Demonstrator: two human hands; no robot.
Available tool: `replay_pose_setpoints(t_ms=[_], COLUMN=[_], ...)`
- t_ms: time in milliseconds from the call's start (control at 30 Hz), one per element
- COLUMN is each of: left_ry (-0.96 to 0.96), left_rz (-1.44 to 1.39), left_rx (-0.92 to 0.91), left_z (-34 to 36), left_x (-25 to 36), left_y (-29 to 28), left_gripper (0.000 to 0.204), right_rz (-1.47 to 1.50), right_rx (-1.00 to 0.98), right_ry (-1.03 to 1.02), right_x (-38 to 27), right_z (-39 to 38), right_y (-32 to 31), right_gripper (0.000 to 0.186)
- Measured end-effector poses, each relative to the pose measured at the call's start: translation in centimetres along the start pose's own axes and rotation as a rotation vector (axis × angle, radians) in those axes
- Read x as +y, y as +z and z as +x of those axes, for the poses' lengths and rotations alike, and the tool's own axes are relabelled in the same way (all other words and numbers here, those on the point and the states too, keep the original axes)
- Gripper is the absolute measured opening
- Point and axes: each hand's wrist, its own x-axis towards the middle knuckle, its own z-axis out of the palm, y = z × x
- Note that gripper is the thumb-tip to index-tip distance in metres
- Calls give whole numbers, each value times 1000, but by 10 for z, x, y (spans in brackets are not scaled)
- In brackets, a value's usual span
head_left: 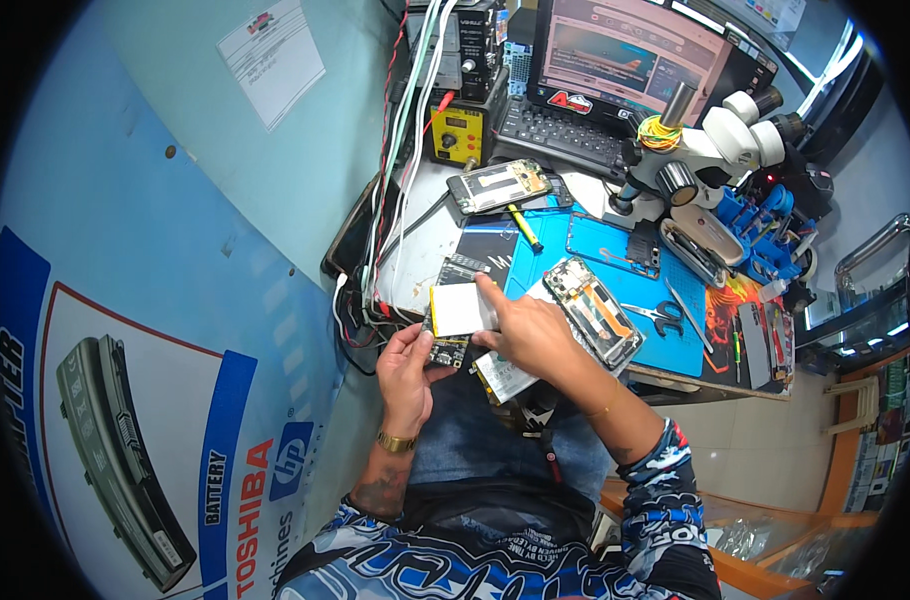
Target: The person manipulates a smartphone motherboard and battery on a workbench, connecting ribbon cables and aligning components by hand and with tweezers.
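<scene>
Head view: at the centre of the frame, your left hand point(405, 370) pinches a black circuit board point(445, 353) between thumb and fingers, with a white flat pack point(459, 310), yellow along its left edge, lying just above the thumb. Your right hand point(531, 335) reaches to the pack's right side, the index finger on its upper right corner; whether the fingers behind close on it, you cannot tell from here. Below that hand sits a pale flat piece point(505, 376), partly covered.

The pack looks light, thin and smooth, probably a soft pouch that dents or punctures easily, so take it flat by its long edges and don't fold it. The board should be stiff but fragile; hold it by its rim, clear of the small parts on its face.

Right of centre, an opened phone point(593, 314) lies tilted on the table's blue mat point(535, 262), with scissors point(663, 318) and tweezers point(689, 314) further right. Above centre lie a yellow pen-like tool point(525, 228) and another opened phone point(499, 186). Farther off, at the upper right, stand a microscope point(730, 140) and a laptop point(565, 130).
</scene>
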Motion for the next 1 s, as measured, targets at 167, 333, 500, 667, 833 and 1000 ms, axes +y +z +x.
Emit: replay_pose_setpoints(t_ms=[167, 333, 500, 667, 833, 1000], left_ry=[-9, -39, -88, -107, -102, -94], left_rz=[-11, -6, -12, -23, -25, -37], left_rx=[-22, -61, -33, -6, -22, -41], left_z=[-2, -3, -4, -6, -6, -8], left_x=[4, 9, 11, 10, 5, 0], left_y=[-9, -5, -6, -5, -5, -6], left_gripper=[29, 34, 35, 36, 35, 30], right_rz=[-93, -141, -22, 123, 657, 402], right_rx=[-117, -84, 90, 209, 90, 197], right_ry=[-18, -59, -69, 37, 362, 405], right_x=[-4, 11, 5, 39, 109, 134], right_z=[13, 16, 20, 62, 114, 148], right_y=[-19, -32, -38, -58, -66, -55], right_gripper=[65, 46, 23, 26, 29, 29])
